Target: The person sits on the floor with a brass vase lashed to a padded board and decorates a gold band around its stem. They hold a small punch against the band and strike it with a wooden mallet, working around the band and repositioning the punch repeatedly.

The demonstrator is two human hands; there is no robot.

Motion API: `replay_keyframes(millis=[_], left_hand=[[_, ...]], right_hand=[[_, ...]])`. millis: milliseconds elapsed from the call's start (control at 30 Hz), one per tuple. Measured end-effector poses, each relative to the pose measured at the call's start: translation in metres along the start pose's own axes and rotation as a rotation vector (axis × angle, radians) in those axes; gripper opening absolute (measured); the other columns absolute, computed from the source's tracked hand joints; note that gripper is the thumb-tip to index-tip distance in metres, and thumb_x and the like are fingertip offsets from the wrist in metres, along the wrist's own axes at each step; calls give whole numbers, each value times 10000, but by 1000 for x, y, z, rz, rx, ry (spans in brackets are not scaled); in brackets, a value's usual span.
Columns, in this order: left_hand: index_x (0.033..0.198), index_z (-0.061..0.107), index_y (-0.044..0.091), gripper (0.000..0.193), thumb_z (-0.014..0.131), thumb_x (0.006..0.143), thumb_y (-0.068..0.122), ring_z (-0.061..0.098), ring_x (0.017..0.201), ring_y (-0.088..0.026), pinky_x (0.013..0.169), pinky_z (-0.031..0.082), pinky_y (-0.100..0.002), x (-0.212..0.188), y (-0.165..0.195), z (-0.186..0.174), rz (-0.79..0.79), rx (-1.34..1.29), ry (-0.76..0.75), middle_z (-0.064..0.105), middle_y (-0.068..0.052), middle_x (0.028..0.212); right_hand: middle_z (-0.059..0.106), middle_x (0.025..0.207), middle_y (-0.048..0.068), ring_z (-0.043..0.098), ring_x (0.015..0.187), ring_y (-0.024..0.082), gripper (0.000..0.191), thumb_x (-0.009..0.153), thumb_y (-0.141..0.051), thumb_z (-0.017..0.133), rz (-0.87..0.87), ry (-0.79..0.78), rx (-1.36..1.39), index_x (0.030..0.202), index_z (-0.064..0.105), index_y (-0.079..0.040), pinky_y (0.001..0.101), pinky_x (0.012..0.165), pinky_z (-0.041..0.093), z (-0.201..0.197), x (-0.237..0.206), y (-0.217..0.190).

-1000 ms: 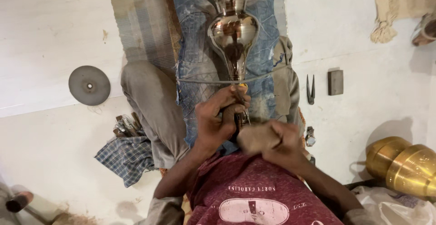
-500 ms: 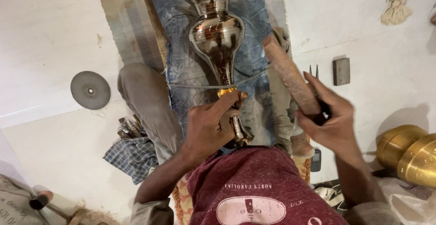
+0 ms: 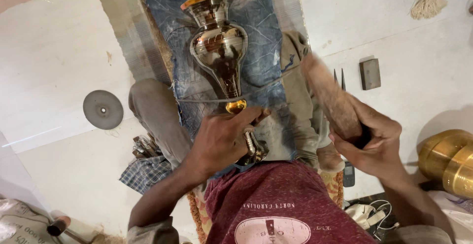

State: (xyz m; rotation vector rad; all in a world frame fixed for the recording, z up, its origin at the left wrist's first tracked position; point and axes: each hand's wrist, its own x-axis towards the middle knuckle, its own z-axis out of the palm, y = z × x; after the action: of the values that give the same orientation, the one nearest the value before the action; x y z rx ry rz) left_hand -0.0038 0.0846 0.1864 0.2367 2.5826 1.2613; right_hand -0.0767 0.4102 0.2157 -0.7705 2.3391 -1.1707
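A shiny metal vase (image 3: 219, 47) with a brass rim lies on a blue cloth (image 3: 256, 17) across my lap, its narrow stem toward me. My left hand (image 3: 221, 140) is closed around that stem near a brass ring. My right hand (image 3: 372, 143) grips a brown wooden mallet (image 3: 330, 101), raised to the right of the vase and blurred. A thin cord runs across the cloth just below the vase's body.
A grey round disc (image 3: 102, 109) lies on the white floor at left. A dark block (image 3: 370, 74) and small tweezers (image 3: 338, 79) lie at right. Brass vessels (image 3: 451, 160) stand at the right edge. A checked cloth (image 3: 143, 172) with tools is by my left knee.
My right hand came away from the vase's stem with the wooden mallet and lifted it out to the right. The left hand kept its hold on the stem.
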Motion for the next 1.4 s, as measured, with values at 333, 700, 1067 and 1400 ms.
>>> replay_keyframes(millis=[333,700,1067,1400], left_hand=[[1239,651,231,551,602,771,-56,478,403,-126,350,421,-306,6,-11,-10,232,140,-148,625,-45,626],[1206,699,192,487,623,812,-84,466,443,-97,372,388,-290,10,-33,-12,494,68,-154,587,3,559],[1147,728,93,456,538,814,-152,758,634,-133,503,607,-268,-40,-33,12,122,-283,376,806,-65,934],[981,687,20,214,614,833,-117,784,721,-194,618,578,-300,-54,1,26,-102,-393,785,748,-107,852]], right_hand=[[694,1191,138,750,852,153,808,764,114,692,-45,260,77,1501,520,-167,233,671,626,47,-41,-14],[696,1143,180,718,741,142,737,779,61,709,-50,420,-176,1474,514,-90,194,519,588,89,-86,-2],[734,1078,32,591,578,-23,812,759,47,682,-57,-18,129,1484,528,-285,154,417,465,16,16,-66],[667,1276,-31,673,634,93,904,780,-14,660,5,-591,-760,1541,397,-425,181,454,529,-1,116,-134]])
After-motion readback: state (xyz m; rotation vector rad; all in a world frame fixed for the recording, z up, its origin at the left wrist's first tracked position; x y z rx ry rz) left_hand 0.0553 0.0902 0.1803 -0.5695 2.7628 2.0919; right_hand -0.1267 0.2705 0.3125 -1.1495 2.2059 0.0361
